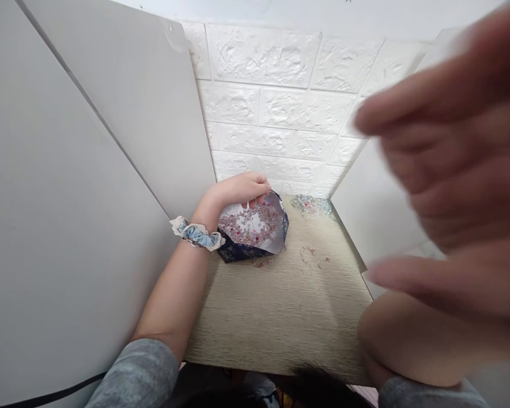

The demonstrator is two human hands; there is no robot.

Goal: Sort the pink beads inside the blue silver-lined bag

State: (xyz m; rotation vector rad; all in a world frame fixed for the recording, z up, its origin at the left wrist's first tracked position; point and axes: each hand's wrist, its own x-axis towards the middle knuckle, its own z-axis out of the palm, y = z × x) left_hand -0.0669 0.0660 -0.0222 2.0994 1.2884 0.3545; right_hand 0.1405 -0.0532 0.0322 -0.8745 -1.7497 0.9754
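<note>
A: White brick-patterned wall (263, 105) at the back, with a smooth white panel (110, 113) on the left side and a paler board (378, 198) on the right. Between them sits a light wood-grain tabletop (280, 317). What's on it?

B: An open dark-blue bag (246, 252) with a silvery inside, at the far left part of the tabletop. Loose pink, red and clear beads (255, 226) are spread inside it.

A: And the left hand (250, 190)?

B: It reaches in over the bag, wrist bent, near the far rim. The fingers are curled and close together, tips hanging down above the beads. I can't tell whether they pinch a bead or the rim.

A: Anything on that arm?

B: A light-blue scrunchie (198, 233) edged with white lace, around the wrist, and a grey sleeve (140, 368) further up.

A: Where's the right hand (454, 153)?

B: Up close to the camera on the right, blurred and well apart from the bag. Its thumb and fingers are spread wide, and I see nothing between them.

A: What else lies about?

B: A pale blue-green heap (312, 207) that looks like beadwork, against the wall to the right of the bag. Nearer, a small reddish loop (308, 255) lies flat on the tabletop; it's too small to make out well. A black cable (55, 394) runs across the lower left.
</note>
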